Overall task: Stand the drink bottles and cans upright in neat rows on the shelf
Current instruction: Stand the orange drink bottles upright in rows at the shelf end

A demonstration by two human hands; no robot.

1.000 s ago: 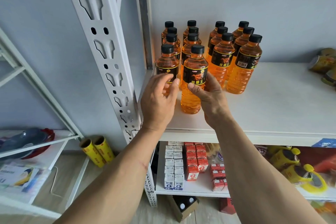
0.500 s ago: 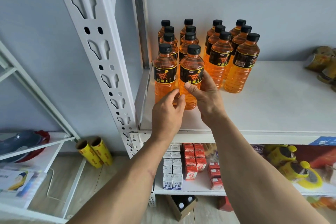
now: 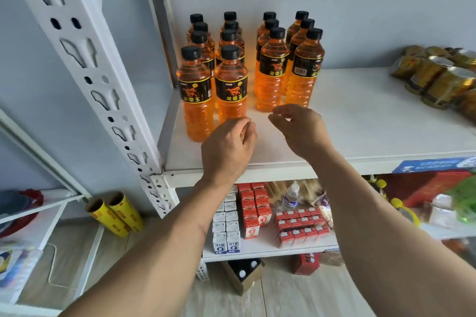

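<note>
Both hands are now off the front orange drink bottle with the black cap and black label [image 3: 231, 85], which they gripped a second ago. The left hand [image 3: 228, 148] and right hand [image 3: 300, 130] hover empty and loosely curled just in front of that bottle, which stands free beside its neighbour.

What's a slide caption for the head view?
Both hands, left and right, empty before upright orange bottles; cans lie toppled.

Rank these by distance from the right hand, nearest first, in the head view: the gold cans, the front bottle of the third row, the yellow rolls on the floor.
From the right hand:
1. Front bottle of the third row, just beyond the fingertips.
2. Gold cans, far right on the shelf.
3. Yellow rolls, down left on the floor.
</note>
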